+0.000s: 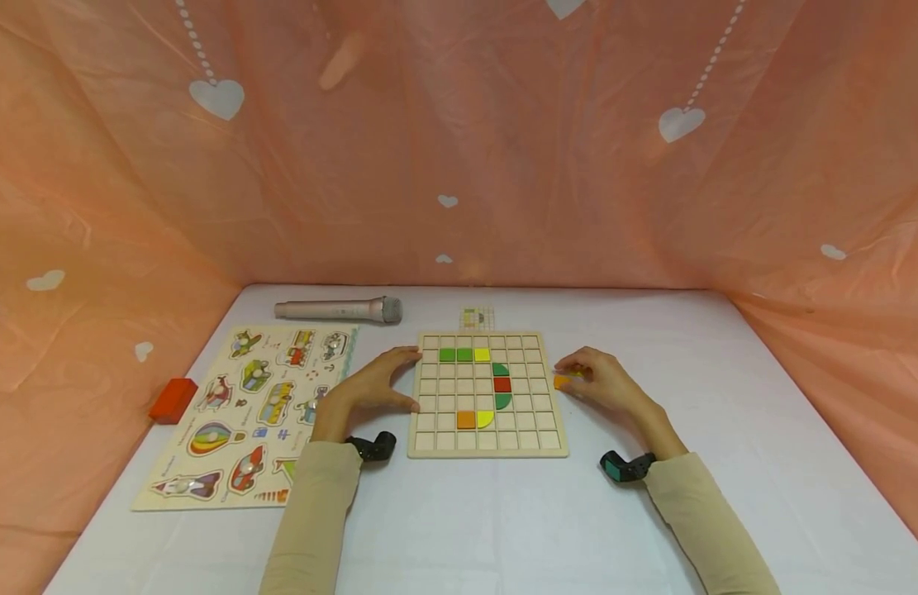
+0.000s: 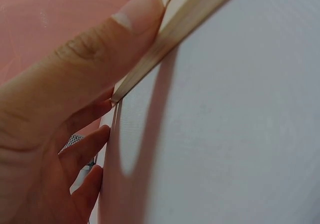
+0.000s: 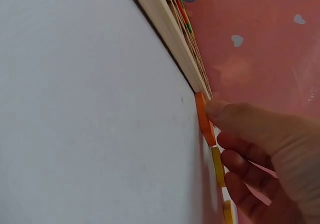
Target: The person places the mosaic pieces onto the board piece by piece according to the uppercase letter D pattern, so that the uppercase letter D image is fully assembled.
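A wooden grid board [image 1: 436, 443] lies mid-table, with green, yellow, red and orange tiles in some cells. My left hand [image 1: 380, 382] touches its left side, thumb and fingers spread along the edge; in the left wrist view the thumb [image 2: 120, 31] rests on the wooden rim. Just beyond the board's right edge, my right hand [image 1: 603, 378] pinches an orange tile [image 1: 560, 383] low at the table. Seen from the right wrist, the thumb lies against this orange tile [image 3: 204, 119], and a yellow tile [image 3: 218, 166] sits beneath the curled fingers.
A picture puzzle board [image 1: 235, 397] lies at the left, partly behind the left forearm. Beside it is a red block [image 1: 173, 401]. A microphone [image 1: 340, 310] and a small patterned card [image 1: 477, 318] lie at the back. Another yellow tile [image 3: 228, 212] is near the right hand.
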A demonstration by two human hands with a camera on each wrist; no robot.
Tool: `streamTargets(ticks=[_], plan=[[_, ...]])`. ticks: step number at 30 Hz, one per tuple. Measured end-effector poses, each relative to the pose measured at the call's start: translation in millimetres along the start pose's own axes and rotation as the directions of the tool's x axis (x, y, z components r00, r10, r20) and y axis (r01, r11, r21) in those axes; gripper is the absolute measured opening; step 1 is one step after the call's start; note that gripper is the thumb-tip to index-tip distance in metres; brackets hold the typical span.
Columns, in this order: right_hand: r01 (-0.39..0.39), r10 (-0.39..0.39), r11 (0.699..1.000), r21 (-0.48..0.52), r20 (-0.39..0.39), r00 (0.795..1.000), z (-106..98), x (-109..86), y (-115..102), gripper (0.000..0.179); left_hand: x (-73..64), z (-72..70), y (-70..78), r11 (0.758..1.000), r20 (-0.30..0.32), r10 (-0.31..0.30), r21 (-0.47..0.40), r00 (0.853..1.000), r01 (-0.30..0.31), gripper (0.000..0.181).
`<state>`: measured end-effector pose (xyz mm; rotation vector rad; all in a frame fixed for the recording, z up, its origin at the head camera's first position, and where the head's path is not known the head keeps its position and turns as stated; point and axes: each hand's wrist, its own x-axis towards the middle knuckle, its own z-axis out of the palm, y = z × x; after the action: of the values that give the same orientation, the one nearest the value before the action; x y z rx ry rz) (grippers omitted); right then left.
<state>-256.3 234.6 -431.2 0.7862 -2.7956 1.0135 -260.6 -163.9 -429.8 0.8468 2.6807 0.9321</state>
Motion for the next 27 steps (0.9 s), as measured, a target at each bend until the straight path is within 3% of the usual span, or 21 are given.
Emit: streamTargets(ticks=[6,11,20,27], plan=[[-0.043,0.041,0.999,0.031,0.049,0.998,-1.3,-1.0,-1.5,0.033,-1.2,-0.5,2.2,1.000,0.000,0.008,0.002,1.000,-0.008,0.089],[-0.041,0.041,0.999,-0.002,0.070,0.997,-0.4,-1.4,-0.5,0.029,-0.9,-0.7,2.2,1.000,0.000,0.004,-0.002,1.000,-0.004,0.088],[-0.041,0.041,0.998,-0.045,0.012,0.999,-0.2,1.9,-2.2,0.026,-0.1,-0.9,1.3,1.000,0.003,-0.001,-0.005,1.000,0.001,0.088],[0.043,-0.040,0.998,0.052,-0.053,0.998,8.1,12.1,-20.5,0.026,0.6,-0.2,-0.1,1.000,0.004,0.001,-0.002,1.000,-0.001,0.088]])
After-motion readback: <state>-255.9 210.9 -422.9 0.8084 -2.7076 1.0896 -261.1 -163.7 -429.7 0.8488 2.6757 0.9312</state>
